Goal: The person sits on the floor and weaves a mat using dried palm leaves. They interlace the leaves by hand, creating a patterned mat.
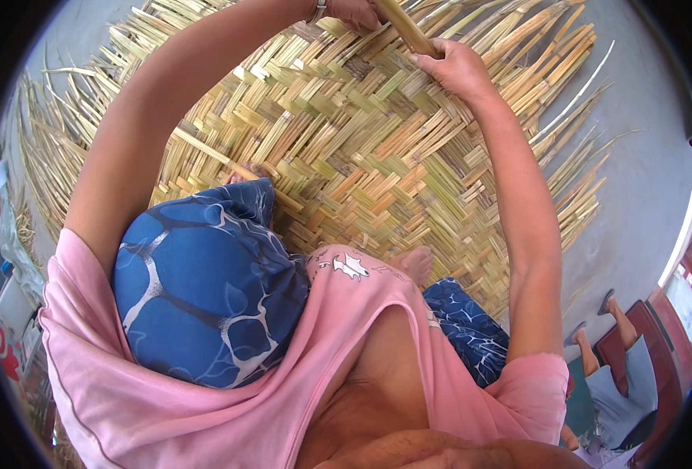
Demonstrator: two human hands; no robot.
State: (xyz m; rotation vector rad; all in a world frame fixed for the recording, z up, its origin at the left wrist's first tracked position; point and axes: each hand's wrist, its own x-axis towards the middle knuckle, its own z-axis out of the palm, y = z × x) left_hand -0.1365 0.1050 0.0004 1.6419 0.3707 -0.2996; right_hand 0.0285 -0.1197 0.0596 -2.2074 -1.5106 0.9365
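Observation:
Far off at the top edge, a thick pale-yellow reed strip (407, 28) slants over a woven reed mat (377, 141). Around its near end my right hand (457, 69) is closed, thumb toward the left. My left hand (354, 12), with a metal band at the wrist, is curled against the strip's left side and partly cut off by the picture's edge. The mat has a diagonal plaited pattern in green and straw tones, with loose unwoven ends fanning out at its sides. Another long reed strip (205, 148) lies across the mat toward my foot.
My bare feet (414, 264) rest on the mat, below blue patterned trousers (197, 289). A grey floor (619, 195) surrounds the mat. At the lower right, another person's legs (625, 332) show by a dark red seat (658, 336). Assorted items crowd the left rim.

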